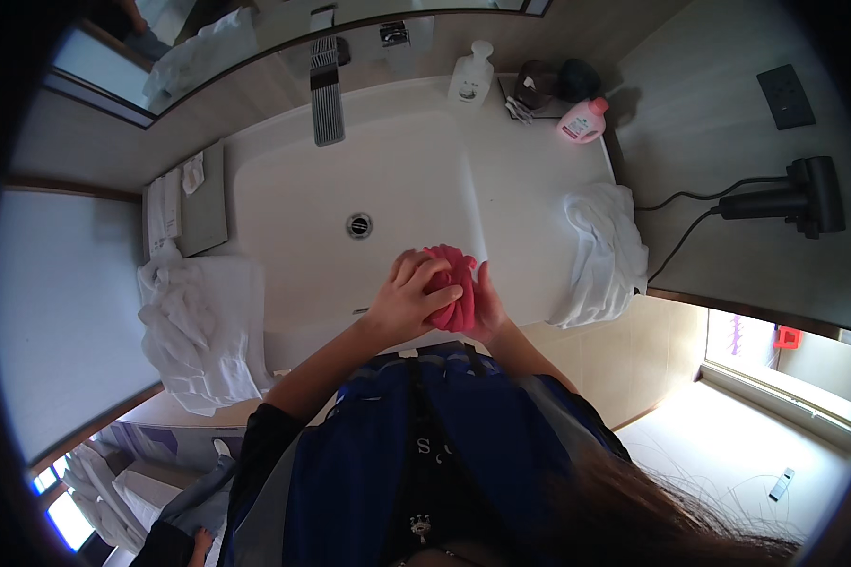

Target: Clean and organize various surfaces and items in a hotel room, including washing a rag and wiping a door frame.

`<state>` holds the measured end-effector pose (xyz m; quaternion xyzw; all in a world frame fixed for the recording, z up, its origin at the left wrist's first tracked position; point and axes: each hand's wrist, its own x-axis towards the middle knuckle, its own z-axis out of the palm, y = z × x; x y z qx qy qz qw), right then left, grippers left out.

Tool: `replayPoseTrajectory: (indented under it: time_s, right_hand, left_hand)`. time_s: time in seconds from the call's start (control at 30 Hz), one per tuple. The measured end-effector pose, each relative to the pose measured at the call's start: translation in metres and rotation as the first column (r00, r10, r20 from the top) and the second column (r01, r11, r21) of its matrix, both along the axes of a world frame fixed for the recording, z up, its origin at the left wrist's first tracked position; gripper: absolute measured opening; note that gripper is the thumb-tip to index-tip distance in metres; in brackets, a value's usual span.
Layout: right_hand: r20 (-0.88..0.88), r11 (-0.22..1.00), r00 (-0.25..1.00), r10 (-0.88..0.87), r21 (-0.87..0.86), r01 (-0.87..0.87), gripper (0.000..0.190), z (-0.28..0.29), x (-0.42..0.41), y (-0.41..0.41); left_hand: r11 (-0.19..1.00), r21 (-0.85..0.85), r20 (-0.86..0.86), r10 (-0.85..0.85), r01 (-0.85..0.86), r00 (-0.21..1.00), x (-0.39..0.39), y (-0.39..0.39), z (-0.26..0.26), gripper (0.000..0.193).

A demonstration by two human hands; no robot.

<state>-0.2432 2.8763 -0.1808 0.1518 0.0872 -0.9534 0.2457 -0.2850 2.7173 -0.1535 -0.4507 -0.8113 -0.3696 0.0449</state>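
Note:
Between my hands, at the front edge of a white washbasin, is a bunched red cloth. My left hand presses on its near left side with bent fingers and thumb across the folds. My right hand cups the cloth from the right, its fingers partly hidden behind it. The basin's drain lies up and left of the cloth, below a ribbed faucet.
White towels lie on the left of the counter and a white towel on the right. A pump bottle, dark cups and a pink bottle stand at the back right. A hair dryer hangs on the right wall. Another person's hand shows lower left.

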Motion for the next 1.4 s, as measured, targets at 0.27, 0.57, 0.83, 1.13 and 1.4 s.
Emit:
replayPoseTrajectory:
  time_s: [0.27,0.57,0.83,1.13,1.4]
  right_hand:
    - [-0.423,-0.237,0.905,-0.057,0.886,0.399,0.045,-0.055,-0.048,0.097]
    - [-0.308,-0.164,0.611,0.729,0.788,0.593,0.04,-0.063,-0.124,-0.021]
    - [-0.187,-0.679,0.731,0.657,0.275,0.681,0.037,-0.07,-0.258,0.044]
    - [0.437,-0.356,0.257,0.862,0.159,0.921,0.024,-0.13,-0.283,-0.005]
    - [0.596,-0.565,0.225,0.771,0.476,0.674,0.032,-0.078,-0.229,0.014]
  left_hand:
    - [0.955,-0.24,0.379,0.255,-0.172,0.89,0.025,-0.062,-0.017,0.067]
    - [0.85,-0.256,0.448,0.527,-0.461,0.723,0.057,-0.121,-0.033,0.057]
    - [0.612,-0.186,0.526,0.723,-0.769,0.448,0.097,-0.16,-0.035,0.045]
    - [0.434,-0.289,0.533,0.813,-0.853,0.233,0.161,-0.145,-0.035,0.046]
    - [0.235,-0.218,0.554,0.829,-0.947,0.078,0.23,-0.139,-0.025,0.045]
